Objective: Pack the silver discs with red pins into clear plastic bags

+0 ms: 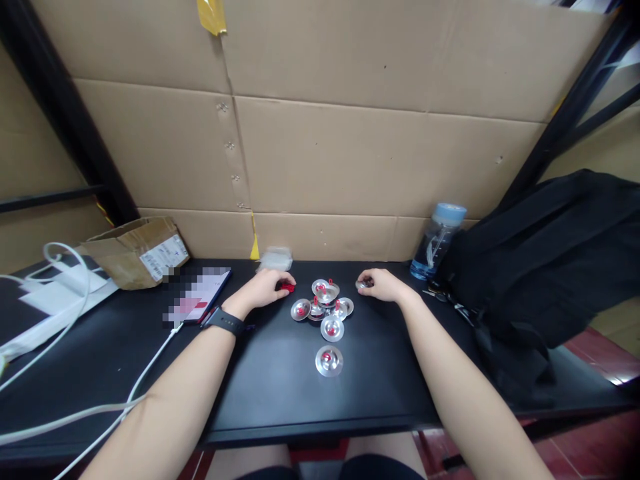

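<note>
Several shiny silver finger cymbals (332,329), domed discs with red loops at their centres, lie heaped mid-table. One finger cymbal (329,361) lies apart, nearer the front edge. Left of the heap, my left hand (270,288) has its fingers curled on a small bunch of red loops (288,288) at the tabletop. My right hand (384,284), to the right of the heap, pinches a silver finger cymbal (362,285) partly covered by the fingers. Exactly how the left fingertips grip the red bunch is hard to see.
A clear plastic packet (275,257) lies behind my left hand. To the left are a phone-like device (203,293) on a white cable, an opened cardboard box (135,250) and a power strip (50,293). A water bottle (437,243) and black backpack (545,267) stand right. Cardboard (325,160) walls the back.
</note>
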